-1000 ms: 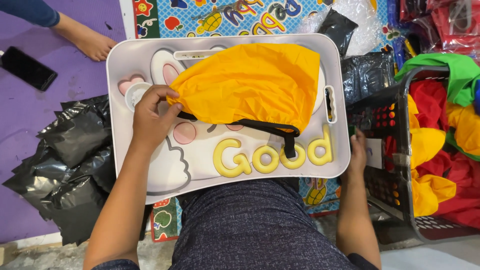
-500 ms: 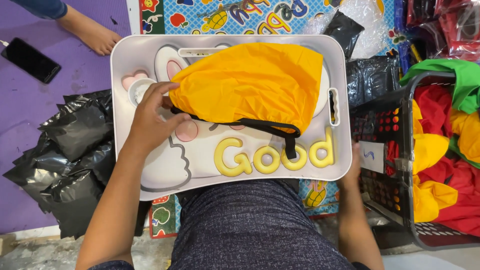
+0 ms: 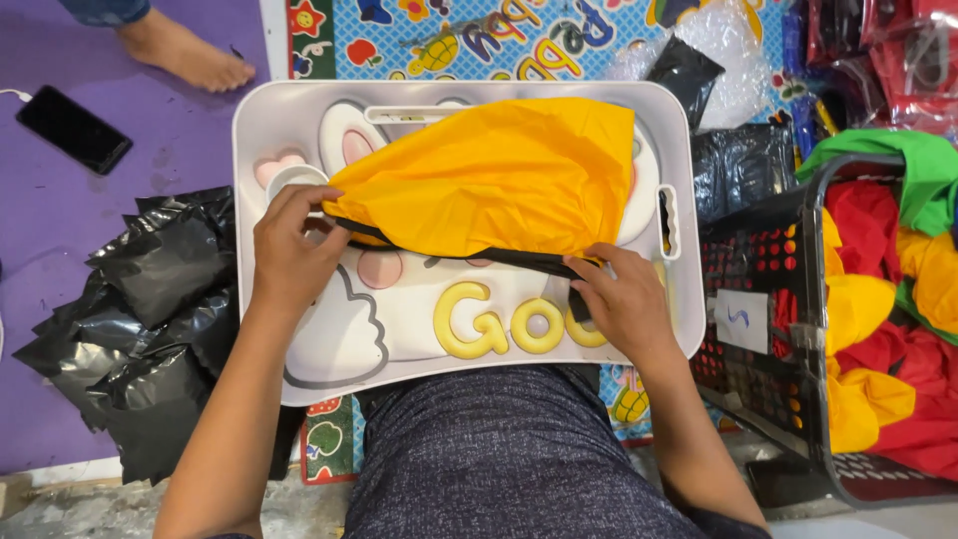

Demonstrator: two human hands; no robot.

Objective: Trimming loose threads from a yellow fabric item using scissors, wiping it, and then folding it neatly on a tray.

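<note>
The right hand [image 3: 624,304] has come up onto the white plastic tray [image 3: 299,369]. Both hands pinch the crinkly yellow cloth [image 3: 489,180]; the left hand [image 3: 291,255] grips its black edge.

Yellow cloth [image 3: 499,180] hides tray [image 3: 259,130] print; basket [image 3: 798,299] cut off at right edge

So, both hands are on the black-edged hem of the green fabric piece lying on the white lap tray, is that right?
Not quite: the fabric piece is yellow-orange, not green, as the head view shows. The rest holds: the left hand and right hand both rest at its black-edged hem, and it lies on the white lap tray.
</note>
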